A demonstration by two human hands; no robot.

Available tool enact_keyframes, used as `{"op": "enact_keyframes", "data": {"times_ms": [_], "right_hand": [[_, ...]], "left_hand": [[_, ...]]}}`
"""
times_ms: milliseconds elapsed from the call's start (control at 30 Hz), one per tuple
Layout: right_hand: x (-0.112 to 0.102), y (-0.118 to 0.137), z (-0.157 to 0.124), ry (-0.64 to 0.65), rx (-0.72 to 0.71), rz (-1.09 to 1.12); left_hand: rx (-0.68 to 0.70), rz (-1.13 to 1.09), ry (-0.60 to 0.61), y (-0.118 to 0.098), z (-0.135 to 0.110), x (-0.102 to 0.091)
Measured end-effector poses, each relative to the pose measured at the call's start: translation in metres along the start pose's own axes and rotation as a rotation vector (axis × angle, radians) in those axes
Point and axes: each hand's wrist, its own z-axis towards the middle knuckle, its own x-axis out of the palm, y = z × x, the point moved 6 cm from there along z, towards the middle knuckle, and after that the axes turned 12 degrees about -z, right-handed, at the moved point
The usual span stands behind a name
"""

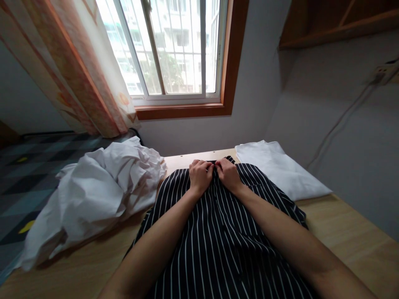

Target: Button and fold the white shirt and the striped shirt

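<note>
A black shirt with thin white stripes [218, 232] lies spread on the wooden table [343, 232] in front of me. My left hand [200, 175] and my right hand [228, 174] rest side by side at its far end, near the collar. Both have their fingers curled and pinch the striped cloth there, knuckles almost touching. My forearms lie along the shirt.
A crumpled pile of white cloth [93, 195] sits on the table's left side. A folded white garment [280, 168] lies at the right, against the grey wall. Behind the table are a window [174, 50] and a patterned curtain [71, 70].
</note>
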Motion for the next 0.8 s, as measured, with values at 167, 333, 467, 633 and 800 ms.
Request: {"op": "enact_keyframes", "data": {"times_ms": [167,333,467,633,800], "right_hand": [[0.0,-0.001,0.0,0.012,0.063,0.072],[0.0,-0.006,0.0,0.003,0.171,0.185],[0.001,-0.011,-0.001,-0.011,0.238,0.215],[0.001,-0.012,-0.001,-0.004,0.219,0.167],[-0.001,-0.005,-0.002,0.002,0.117,0.058]], "left_hand": [[-0.118,-0.118,-0.022,0.007,0.001,0.005],[-0.219,-0.262,-0.033,0.016,0.002,0.011],[-0.297,-0.401,-0.018,0.022,0.002,0.015],[-0.384,-0.498,-0.011,0.024,0.001,0.015],[-0.396,-0.542,0.013,0.02,0.002,0.014]]}}
